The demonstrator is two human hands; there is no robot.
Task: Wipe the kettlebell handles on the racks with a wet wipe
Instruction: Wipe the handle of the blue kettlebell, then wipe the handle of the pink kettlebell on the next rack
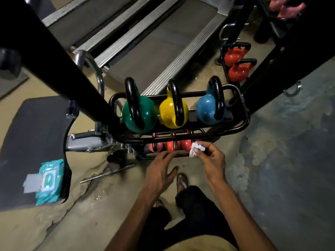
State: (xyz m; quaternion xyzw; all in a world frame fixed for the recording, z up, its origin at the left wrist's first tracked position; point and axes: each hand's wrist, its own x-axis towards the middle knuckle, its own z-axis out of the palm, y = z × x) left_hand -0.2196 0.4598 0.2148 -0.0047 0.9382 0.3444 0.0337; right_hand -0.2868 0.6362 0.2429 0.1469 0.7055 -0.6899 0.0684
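A black tube rack [243,124] stands in front of me. Its top shelf carries a green kettlebell [146,115], a yellow kettlebell [169,113] and a blue kettlebell [204,109], all with black handles. On the lower shelf sit small red kettlebells [170,144], partly hidden by the rail. My right hand [210,156] pinches a crumpled white wet wipe [195,149] right next to the lower red kettlebells. My left hand [161,171] hovers beside it with fingers spread, holding nothing.
A teal pack of wet wipes [49,182] lies on a dark mat [36,134] at the left. Two more red kettlebells [237,62] sit on a rack at the upper right. Treadmill decks [155,40] lie behind the rack. A metal bar [108,173] lies on the floor; thick black posts cross the view.
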